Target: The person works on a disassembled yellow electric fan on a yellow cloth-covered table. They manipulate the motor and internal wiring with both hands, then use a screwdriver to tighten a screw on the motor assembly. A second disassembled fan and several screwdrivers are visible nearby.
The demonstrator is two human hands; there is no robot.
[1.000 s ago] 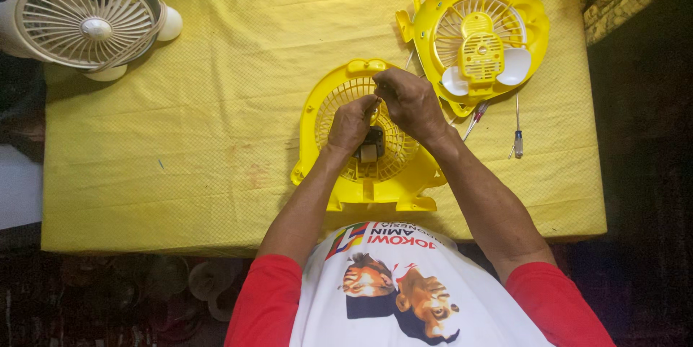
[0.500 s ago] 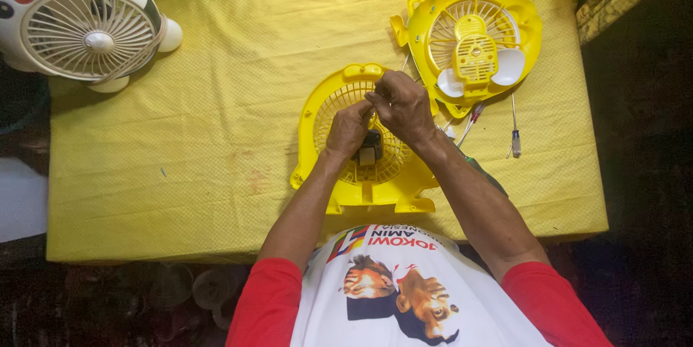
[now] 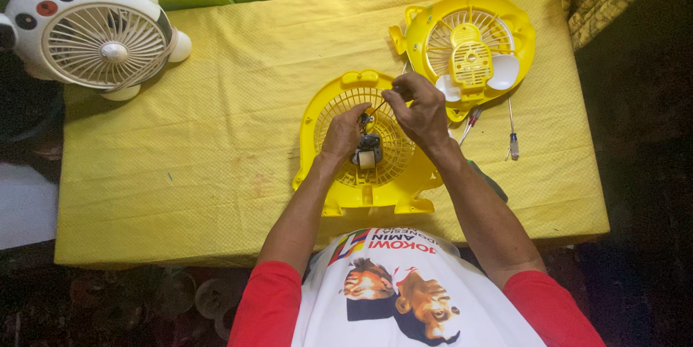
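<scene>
Two hands work over a yellow fan housing half [image 3: 364, 148] that lies flat near the front edge of the surface [image 3: 216, 138], right of its centre. The left hand [image 3: 345, 133] rests on the grille with its fingers curled narrow, fingertips at the small motor [image 3: 368, 151] mounted at the grille's centre. The right hand [image 3: 419, 110] hovers just above the upper right of the same grille, thumb and forefinger pinched together on a thin dark wire [image 3: 373, 108] that runs down toward the motor. Whether the left hand grips the wire or merely steadies the motor cannot be determined.

A second yellow housing half [image 3: 465, 47], carrying white fan blades, lies toward the back right corner, touching or just beside the first. A small screwdriver [image 3: 512, 134] lies near the right edge, with another thin tool [image 3: 469, 125] between it and the right wrist. A white panda-shaped fan [image 3: 97, 29] stands at the back left corner. A yellow cloth covers the surface.
</scene>
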